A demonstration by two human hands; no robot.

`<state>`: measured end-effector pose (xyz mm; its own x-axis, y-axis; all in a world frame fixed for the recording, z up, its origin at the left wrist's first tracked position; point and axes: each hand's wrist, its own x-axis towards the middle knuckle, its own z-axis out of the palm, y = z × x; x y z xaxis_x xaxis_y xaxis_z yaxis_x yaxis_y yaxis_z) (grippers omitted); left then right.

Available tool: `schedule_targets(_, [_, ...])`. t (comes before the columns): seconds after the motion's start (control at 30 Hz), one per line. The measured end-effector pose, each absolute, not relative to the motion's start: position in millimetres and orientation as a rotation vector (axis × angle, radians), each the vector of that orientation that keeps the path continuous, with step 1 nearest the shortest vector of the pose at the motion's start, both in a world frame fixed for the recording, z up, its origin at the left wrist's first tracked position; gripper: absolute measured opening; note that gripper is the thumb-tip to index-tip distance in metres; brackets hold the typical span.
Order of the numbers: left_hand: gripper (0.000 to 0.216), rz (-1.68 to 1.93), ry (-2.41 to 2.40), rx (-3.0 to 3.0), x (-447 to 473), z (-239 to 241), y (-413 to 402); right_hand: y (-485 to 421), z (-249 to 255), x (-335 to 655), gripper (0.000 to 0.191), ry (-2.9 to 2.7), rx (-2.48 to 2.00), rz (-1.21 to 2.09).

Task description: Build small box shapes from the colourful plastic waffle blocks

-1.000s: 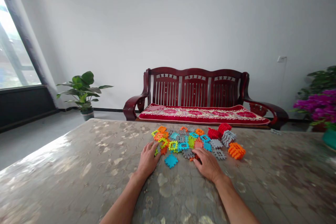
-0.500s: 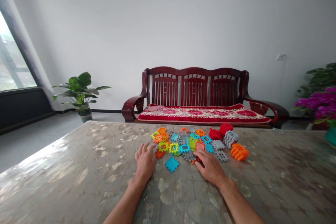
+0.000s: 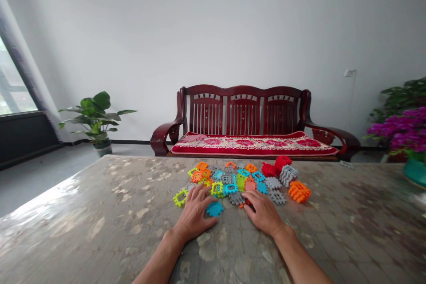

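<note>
Several flat interlocking plastic tiles with toothed edges lie in a loose heap on the patterned table. My left hand (image 3: 195,211), fingers spread, lies at the heap's near left side; its thumb is by a blue tile (image 3: 215,208), which it partly covers. Just left of its fingers is a yellow-green frame tile (image 3: 180,198). My right hand (image 3: 261,211) rests at the near right side, fingers stretched loosely, with its fingertips at a dark grey tile (image 3: 236,199). Orange-red pieces show partly under that hand. A yellow-green tile (image 3: 217,188) lies between the hands.
Right of the heap stand stacked orange tiles (image 3: 299,191), stacked grey tiles (image 3: 288,175) and red tiles (image 3: 282,164). A teal pot (image 3: 415,172) with purple flowers stands at the table's right end. Beyond the table (image 3: 109,213) is a wooden bench (image 3: 244,111).
My left hand has moved right and nearer, over to the blue tile. A yellow-green frame tile now lies apart on the left. My right hand has barely moved; the view has shifted slightly.
</note>
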<state>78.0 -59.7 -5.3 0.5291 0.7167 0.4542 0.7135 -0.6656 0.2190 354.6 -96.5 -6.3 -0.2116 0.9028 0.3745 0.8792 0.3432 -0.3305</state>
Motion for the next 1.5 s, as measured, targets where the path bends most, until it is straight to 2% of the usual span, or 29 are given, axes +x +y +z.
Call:
schedule_targets(0.23, [0.028,0.802,1.387,2.643,78.5,-8.1,-56.1,-96.1,-8.6,355.4,0.033,-2.090,-1.512,0.050])
schedule_targets(0.4, [0.038,0.794,1.438,2.604,77.8,-9.3,-52.5,-96.0,-11.4,355.5,0.033,-2.049,-1.424,-0.003])
schedule_targets(0.6, [0.045,0.795,1.493,2.604,78.2,-9.9,-51.7,-91.8,-12.6,351.7,0.033,-1.844,-1.494,-0.239])
schedule_targets(0.73, [0.043,0.813,1.480,2.682,79.9,-10.7,-52.6,-88.9,-14.5,350.6,0.037,-1.815,-1.560,-0.321])
schedule_targets(0.97, [0.064,0.607,1.496,2.719,84.0,-11.3,-51.7,-88.2,-17.0,346.9,0.031,-1.960,-1.577,-0.153])
schedule_targets(1.2, [0.053,0.602,1.438,2.711,84.3,-7.3,-54.1,-89.5,-14.4,346.4,0.033,-2.032,-1.439,0.022])
schedule_targets(1.37, [0.040,0.760,1.459,2.651,83.6,-8.1,-52.4,-89.8,-12.7,347.7,0.028,-1.966,-1.400,-0.010])
schedule_targets(1.5, [0.041,0.873,1.559,2.581,79.7,-10.9,-46.5,-89.2,-14.1,348.6,0.027,-1.948,-1.406,-0.036])
